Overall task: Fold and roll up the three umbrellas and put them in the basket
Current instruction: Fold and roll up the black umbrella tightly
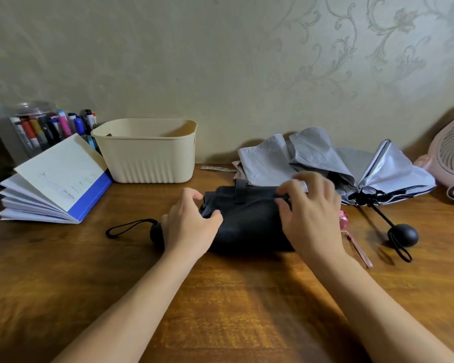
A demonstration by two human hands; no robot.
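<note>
Black umbrella (247,218): collapsed, bundled, lying crosswise at mid-table, handle and wrist loop at left end, closure strap across top.
Grey umbrella (325,163): half-open, crumpled, behind-right of black one, round black handle on shaft toward front right.
Pink handle (343,218): mostly hidden, strap trailing.
Basket (147,155): cream, ribbed, upright, back left.

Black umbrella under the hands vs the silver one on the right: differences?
The black umbrella is collapsed into a compact bundle; the silver umbrella lies loose, canopy spread. Both hands, left hand and right hand, grip the black one; the silver one lies untouched. Both rest on the table, outside the basket.
</note>
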